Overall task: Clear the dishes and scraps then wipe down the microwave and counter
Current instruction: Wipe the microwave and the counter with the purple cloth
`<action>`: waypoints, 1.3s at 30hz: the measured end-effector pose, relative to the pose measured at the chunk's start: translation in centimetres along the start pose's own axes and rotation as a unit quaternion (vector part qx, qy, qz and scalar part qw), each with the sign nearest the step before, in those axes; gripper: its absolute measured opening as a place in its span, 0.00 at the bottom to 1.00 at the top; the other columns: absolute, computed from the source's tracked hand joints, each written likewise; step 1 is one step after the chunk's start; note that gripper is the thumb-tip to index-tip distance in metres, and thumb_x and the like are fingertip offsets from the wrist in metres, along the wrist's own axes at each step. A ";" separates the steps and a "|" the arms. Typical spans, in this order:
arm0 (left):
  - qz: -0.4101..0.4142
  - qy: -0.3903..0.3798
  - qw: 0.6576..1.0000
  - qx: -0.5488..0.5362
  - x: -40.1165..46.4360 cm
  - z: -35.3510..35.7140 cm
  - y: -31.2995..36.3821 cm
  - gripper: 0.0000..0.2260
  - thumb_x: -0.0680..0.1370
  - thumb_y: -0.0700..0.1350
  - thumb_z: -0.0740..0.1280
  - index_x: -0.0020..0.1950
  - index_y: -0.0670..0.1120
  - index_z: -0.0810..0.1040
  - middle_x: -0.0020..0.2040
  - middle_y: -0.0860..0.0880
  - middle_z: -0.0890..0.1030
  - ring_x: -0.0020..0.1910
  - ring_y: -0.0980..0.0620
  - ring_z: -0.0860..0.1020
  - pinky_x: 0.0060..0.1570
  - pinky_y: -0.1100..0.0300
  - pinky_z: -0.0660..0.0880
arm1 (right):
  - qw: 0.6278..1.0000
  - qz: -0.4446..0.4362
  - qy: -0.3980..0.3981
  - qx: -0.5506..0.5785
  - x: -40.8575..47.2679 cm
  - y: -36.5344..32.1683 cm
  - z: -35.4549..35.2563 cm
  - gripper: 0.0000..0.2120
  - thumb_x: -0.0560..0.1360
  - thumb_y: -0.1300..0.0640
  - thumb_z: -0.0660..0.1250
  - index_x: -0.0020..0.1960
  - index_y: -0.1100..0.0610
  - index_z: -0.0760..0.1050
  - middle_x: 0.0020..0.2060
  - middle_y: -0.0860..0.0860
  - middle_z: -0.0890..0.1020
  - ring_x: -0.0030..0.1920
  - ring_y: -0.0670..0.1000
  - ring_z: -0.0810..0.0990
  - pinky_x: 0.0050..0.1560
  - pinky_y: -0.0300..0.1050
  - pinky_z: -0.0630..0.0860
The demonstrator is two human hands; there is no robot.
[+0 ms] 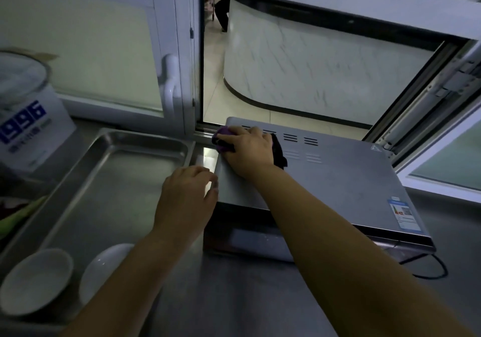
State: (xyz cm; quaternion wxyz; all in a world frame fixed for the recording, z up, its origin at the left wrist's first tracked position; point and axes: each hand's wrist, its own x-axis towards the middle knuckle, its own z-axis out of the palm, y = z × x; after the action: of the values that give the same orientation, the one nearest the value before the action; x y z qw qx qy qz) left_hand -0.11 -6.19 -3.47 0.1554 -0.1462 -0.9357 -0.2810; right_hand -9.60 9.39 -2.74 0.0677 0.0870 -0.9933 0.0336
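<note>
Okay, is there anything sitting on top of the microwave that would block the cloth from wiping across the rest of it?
Nothing visible. The right hand presses the purple cloth on the microwave top's back left corner; the rest is bare.

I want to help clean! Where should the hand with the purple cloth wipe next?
Probably sweep right across the microwave top: the right hand presses the cloth at its back-left corner, so the rest looks unwiped. The left hand steadies the left edge.
</note>
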 end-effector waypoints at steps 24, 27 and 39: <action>0.109 -0.064 0.991 -0.041 2.9 10.8 18.0 0.09 0.73 0.41 0.68 0.53 0.44 0.81 0.51 0.48 0.81 0.55 0.45 0.74 0.55 0.52 0.67 | 0.974 0.221 0.009 -0.048 -13.6 27.1 -3.8 0.20 0.77 0.39 0.53 0.68 0.38 0.65 0.69 0.45 0.70 0.64 0.58 0.67 0.61 0.56 0.63; 0.116 -0.071 0.990 -0.044 3.0 11.3 18.7 0.09 0.73 0.41 0.68 0.53 0.44 0.81 0.51 0.48 0.81 0.54 0.45 0.75 0.55 0.51 0.68 | 0.968 0.249 0.016 -0.015 -14.0 28.6 -3.8 0.20 0.78 0.40 0.54 0.68 0.39 0.66 0.69 0.47 0.70 0.64 0.59 0.66 0.62 0.57 0.64; 0.056 -0.046 0.997 0.010 4.5 7.3 10.8 0.08 0.73 0.41 0.68 0.52 0.44 0.80 0.51 0.45 0.81 0.51 0.43 0.76 0.53 0.49 0.69 | 0.978 0.203 -0.014 -0.048 -9.1 22.9 -3.6 0.20 0.78 0.43 0.56 0.69 0.39 0.65 0.70 0.46 0.67 0.66 0.58 0.63 0.61 0.56 0.62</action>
State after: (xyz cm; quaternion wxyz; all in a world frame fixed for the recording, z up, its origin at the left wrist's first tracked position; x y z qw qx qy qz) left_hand -1.81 7.47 -2.36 0.1290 -0.2095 -0.9349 -0.2558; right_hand -4.32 33.67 -1.70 0.0498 -0.1198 -0.9915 -0.0021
